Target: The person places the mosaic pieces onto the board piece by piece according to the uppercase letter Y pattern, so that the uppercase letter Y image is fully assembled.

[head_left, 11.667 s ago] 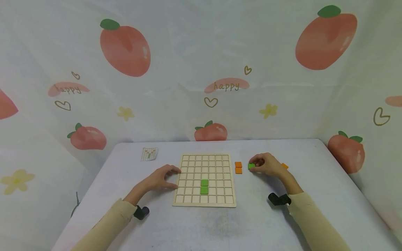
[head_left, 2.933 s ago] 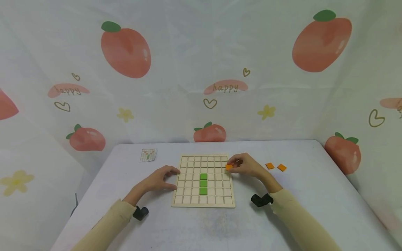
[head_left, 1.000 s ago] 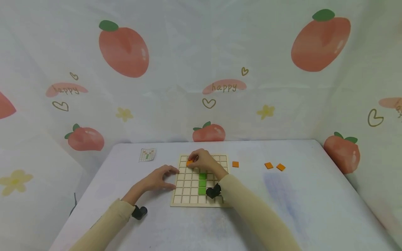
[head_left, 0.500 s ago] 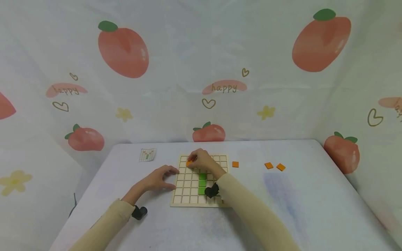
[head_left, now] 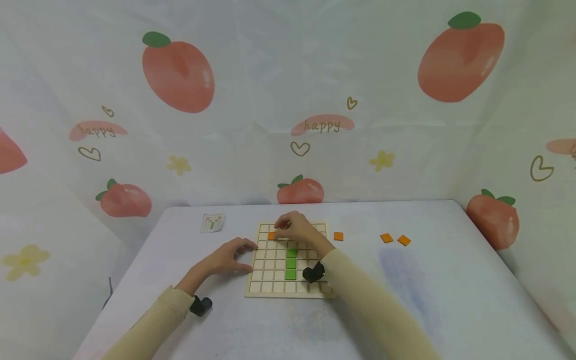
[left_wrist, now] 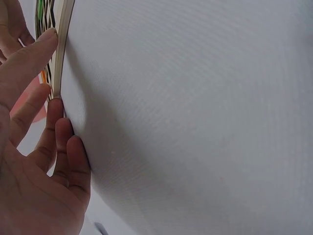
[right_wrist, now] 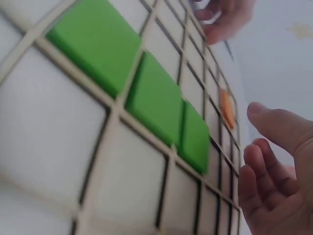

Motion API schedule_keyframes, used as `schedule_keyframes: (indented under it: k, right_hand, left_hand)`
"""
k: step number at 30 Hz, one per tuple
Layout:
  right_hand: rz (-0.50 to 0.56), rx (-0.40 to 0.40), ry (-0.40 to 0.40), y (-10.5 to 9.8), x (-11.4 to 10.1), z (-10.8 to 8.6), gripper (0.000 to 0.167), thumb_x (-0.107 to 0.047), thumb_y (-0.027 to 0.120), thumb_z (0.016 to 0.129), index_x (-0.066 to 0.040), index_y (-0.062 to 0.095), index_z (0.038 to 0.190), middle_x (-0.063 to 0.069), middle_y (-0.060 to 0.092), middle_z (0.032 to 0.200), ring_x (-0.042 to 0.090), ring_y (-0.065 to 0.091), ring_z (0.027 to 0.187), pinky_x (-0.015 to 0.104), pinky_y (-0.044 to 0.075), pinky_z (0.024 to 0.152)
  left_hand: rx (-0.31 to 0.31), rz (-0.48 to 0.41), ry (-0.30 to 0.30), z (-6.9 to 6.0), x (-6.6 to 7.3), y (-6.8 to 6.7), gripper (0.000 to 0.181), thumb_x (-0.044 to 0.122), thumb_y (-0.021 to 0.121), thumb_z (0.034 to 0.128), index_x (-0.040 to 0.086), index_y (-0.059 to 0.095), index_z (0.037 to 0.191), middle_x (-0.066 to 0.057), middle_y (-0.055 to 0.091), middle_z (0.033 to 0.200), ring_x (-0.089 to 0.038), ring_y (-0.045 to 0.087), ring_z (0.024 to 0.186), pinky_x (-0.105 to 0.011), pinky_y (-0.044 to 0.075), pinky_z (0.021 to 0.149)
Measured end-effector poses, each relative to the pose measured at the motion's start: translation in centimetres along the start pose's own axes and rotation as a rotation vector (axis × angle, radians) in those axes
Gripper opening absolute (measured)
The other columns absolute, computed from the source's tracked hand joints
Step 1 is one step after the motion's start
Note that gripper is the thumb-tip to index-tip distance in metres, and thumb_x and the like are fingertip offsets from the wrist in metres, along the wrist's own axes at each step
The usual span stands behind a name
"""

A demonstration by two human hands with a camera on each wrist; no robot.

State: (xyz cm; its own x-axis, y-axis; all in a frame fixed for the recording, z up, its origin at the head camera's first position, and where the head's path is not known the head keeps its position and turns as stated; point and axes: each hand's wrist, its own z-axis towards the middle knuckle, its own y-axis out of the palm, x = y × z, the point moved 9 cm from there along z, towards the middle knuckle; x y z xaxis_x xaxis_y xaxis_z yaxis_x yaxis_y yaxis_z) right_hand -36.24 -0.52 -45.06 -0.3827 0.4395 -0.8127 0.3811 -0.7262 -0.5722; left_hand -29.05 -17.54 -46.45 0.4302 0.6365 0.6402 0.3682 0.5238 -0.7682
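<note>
A pale wooden grid board [head_left: 288,295] lies on the table. My left hand [head_left: 230,257] touches its left edge, thumb and fingers spread apart. Over the back of the board is my right hand [head_left: 298,229], its thumb and fingers apart in the right wrist view and holding nothing. Just left of those fingers an orange square tile [head_left: 272,235] sits in a square of the second row from the back. Three green tiles [right_wrist: 154,98] form a column near the board's middle. The right hand and forearm hide part of the board's right side.
Right of the board lies one orange tile [head_left: 338,236]. Farther right are two more, an orange tile [head_left: 386,238] and a turned orange tile [head_left: 404,240]. A small paper card [head_left: 212,223] with a coloured grid pattern lies at the back left. A printed curtain [head_left: 252,165] hangs behind the table.
Earlier, my right hand set the third green tile, then carried an orange tile leftward onto the board. In the last half second it lets go and draws slightly right. The left hand stays put.
</note>
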Motion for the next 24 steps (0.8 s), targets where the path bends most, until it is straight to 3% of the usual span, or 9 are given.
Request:
schedule_keyframes:
  k: [10,24]
  right_hand:
    - [-0.014,0.019,-0.109,-4.6,1.4,-3.0,0.022,-0.01,0.077,0.091,0.004,0.073,0.107,0.006,0.07,0.098,0.022,0.066,0.091,0.035,0.056,0.084]
    - [-0.029,0.05,0.05,-9.1,5.3,-7.7,0.024,-0.014,0.08,0.089,0.001,0.074,0.106,0.003,0.068,0.094,0.02,0.066,0.084,0.033,0.054,0.07]
  left_hand:
    - [0.01,0.012,-0.034,0.1,-0.1,0.1,0.057,0.021,0.087,0.0825,0.006,0.061,0.131,-0.01,0.059,0.132,-0.03,0.055,0.116,-0.049,0.046,0.101]
    - [0.008,0.001,-0.013,0.0,-0.3,0.2,0.057,0.022,0.086,0.0833,0.004,0.06,0.131,-0.011,0.06,0.13,-0.034,0.055,0.117,-0.053,0.045,0.102]
